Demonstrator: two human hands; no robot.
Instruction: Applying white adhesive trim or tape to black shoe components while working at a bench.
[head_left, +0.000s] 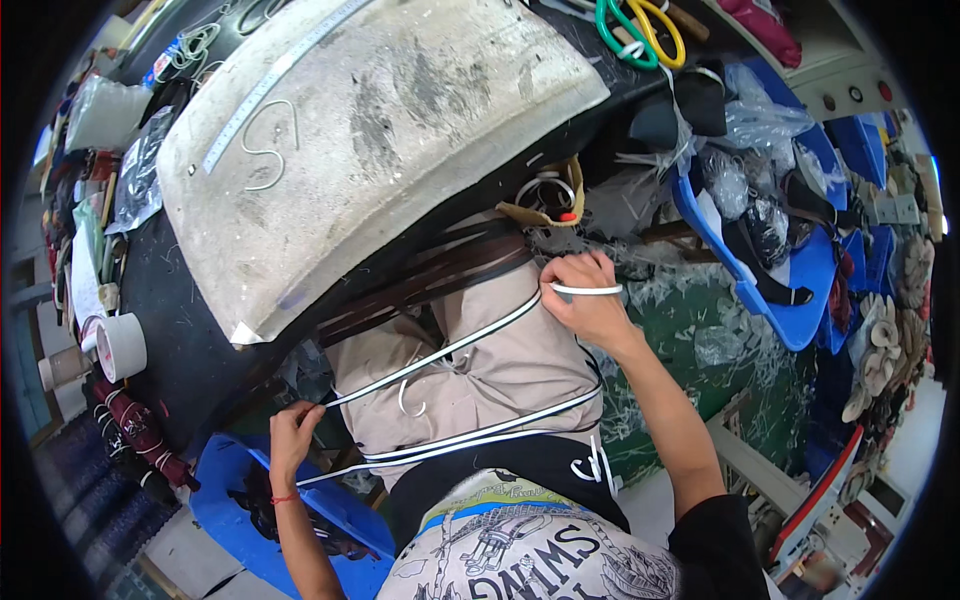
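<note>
A narrow black-and-white strip (447,350) is drawn straight and slanting across my lap, between my two hands. My left hand (293,434) pinches it at the left, beside my knee. Over my right thigh, my right hand (585,298) is closed on the strip's other part, and a white piece sticks out to the right past the fingers. More lengths of the strip (490,430) cross my lap nearer to my waist. Dark brown strips (440,282) lie across my knees. A small curled white piece (408,398) rests on my trousers.
Ahead is a stained pale slab (400,120) on a black table, with a ruler (270,92) and bent cord on it. Blue bins (235,490) (735,262) stand left and right. Green-and-yellow-handled scissors (640,40), a cut-open box (548,200) and a white tape roll (121,347) lie around.
</note>
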